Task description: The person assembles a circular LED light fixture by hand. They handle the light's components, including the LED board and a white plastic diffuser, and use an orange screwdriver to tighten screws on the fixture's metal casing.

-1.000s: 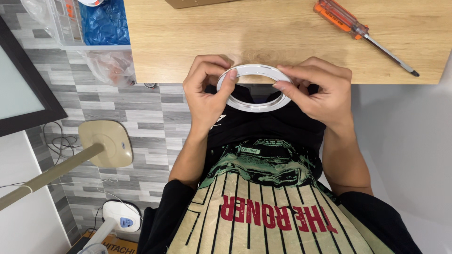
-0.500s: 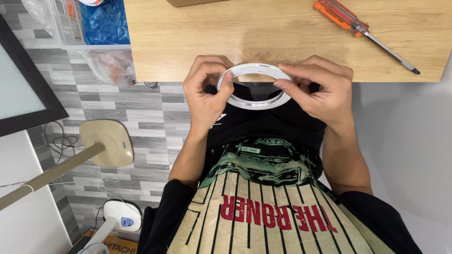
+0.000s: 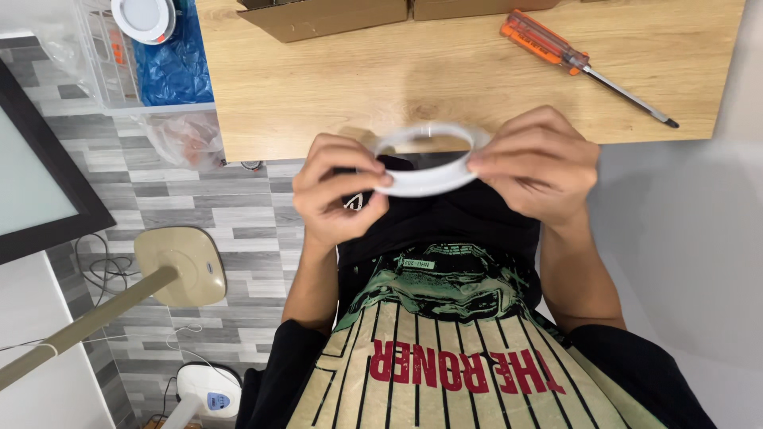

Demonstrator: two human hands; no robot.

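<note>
A white plastic ring [image 3: 429, 179] is held between both hands just below the front edge of a wooden table [image 3: 445, 79]. My left hand [image 3: 338, 191] pinches its left side with thumb and fingers. My right hand [image 3: 540, 167] pinches its right side. The ring hangs level over my lap, above a black and striped shirt. Its far rim overlaps the table's edge.
An orange-handled screwdriver [image 3: 576, 59] lies on the table at the upper right. Cardboard boxes [image 3: 334, 16] sit at the table's back. A clear bin [image 3: 135, 48] with a round white lamp and blue plastic stands left. A beige lamp base [image 3: 179, 266] rests on the tiled floor.
The view has shifted slightly, so the hands and ring sit a little lower in the picture. The grip on the ring is the same.
</note>
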